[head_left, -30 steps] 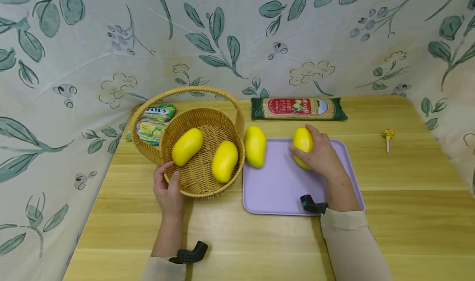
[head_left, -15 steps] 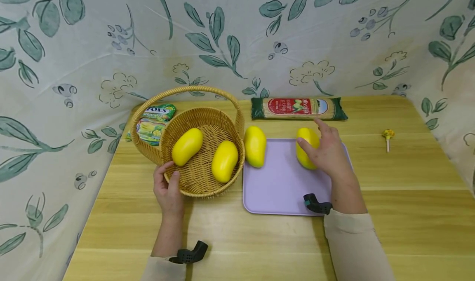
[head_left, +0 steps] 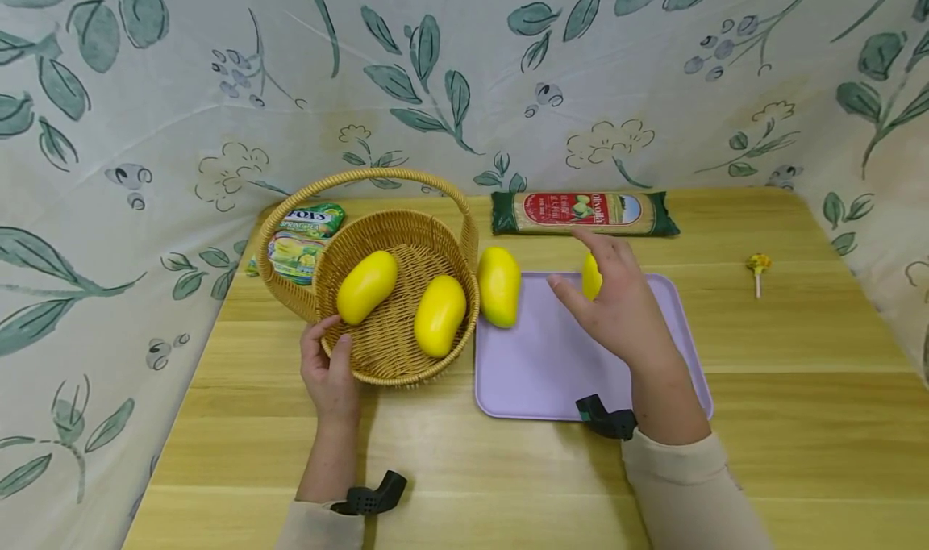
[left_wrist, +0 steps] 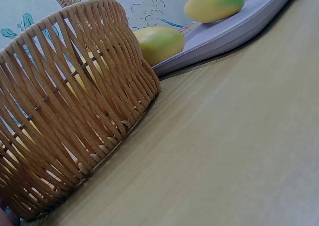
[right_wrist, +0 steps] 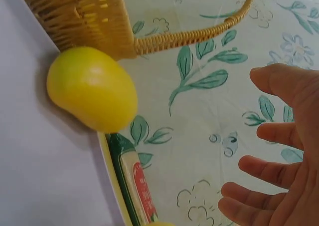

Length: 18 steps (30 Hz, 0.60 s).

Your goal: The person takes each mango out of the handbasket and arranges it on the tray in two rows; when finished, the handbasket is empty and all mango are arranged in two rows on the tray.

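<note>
In the head view, my left hand (head_left: 330,377) holds the near-left rim of a wicker basket (head_left: 395,381), thumb on the inner side. Two yellow mangoes lie in the basket, one at the left (head_left: 367,287) and another mango (head_left: 439,316) at the right. My right hand (head_left: 620,312) hovers over a lilac tray (head_left: 537,372), fingers spread and holding nothing. Beneath it, partly hidden, a mango (head_left: 591,277) rests on the tray. Another mango (right_wrist: 92,89) lies at the tray's left end, close beside the basket; in the right wrist view it stands apart from my fingers.
A pasta packet (head_left: 581,214) lies along the table's back edge, behind the tray. Green candy bags (head_left: 297,243) sit behind the basket's left side, and a lollipop (head_left: 759,272) lies at the right. The tall arched handle (head_left: 363,177) rises over the basket.
My right hand has let go of the mango on the tray's right side, drawn back to the right, then swung left above it with fingers spread. The left hand and basket stay put.
</note>
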Motion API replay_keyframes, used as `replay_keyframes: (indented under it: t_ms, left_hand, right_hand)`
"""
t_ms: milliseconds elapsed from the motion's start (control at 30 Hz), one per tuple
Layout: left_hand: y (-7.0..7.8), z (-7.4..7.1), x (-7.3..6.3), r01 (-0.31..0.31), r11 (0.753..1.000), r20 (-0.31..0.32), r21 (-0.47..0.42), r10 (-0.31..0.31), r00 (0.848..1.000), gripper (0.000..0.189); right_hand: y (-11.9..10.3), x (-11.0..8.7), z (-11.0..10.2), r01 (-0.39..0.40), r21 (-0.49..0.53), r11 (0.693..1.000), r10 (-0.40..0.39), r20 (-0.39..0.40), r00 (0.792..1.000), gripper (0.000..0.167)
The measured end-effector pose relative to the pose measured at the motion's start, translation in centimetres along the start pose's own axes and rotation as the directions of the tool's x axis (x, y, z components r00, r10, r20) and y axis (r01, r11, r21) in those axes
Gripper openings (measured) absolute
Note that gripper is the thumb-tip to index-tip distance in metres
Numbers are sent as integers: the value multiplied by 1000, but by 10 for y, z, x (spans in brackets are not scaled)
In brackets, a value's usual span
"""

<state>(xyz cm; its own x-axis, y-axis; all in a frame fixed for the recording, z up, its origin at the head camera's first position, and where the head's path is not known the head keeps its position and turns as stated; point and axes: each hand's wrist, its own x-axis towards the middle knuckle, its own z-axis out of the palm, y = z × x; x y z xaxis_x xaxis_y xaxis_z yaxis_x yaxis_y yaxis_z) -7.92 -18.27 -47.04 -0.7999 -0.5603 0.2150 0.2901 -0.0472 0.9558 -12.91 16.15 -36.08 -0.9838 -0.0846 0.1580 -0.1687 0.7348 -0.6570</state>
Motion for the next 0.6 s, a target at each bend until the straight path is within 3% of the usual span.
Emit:
replay_keyframes:
  t_ms: [267,467,600]
  left_hand:
    - [-1,0,1,7,1000,-1,2,-7,1000,29]
    - [-1,0,1,0,1000,-3,-16,0,1000,28]
    - [-1,1,1,-2,1000,-5,-20,2,1000,27]
  right_hand:
    - [-34,-12,28,159,-8,987,-157,114,981,71]
    - [-59,-25,62,369,14,929,-368,123,922,66]
    - [-75,-31,84,433,15,902,-429,161,889,65]
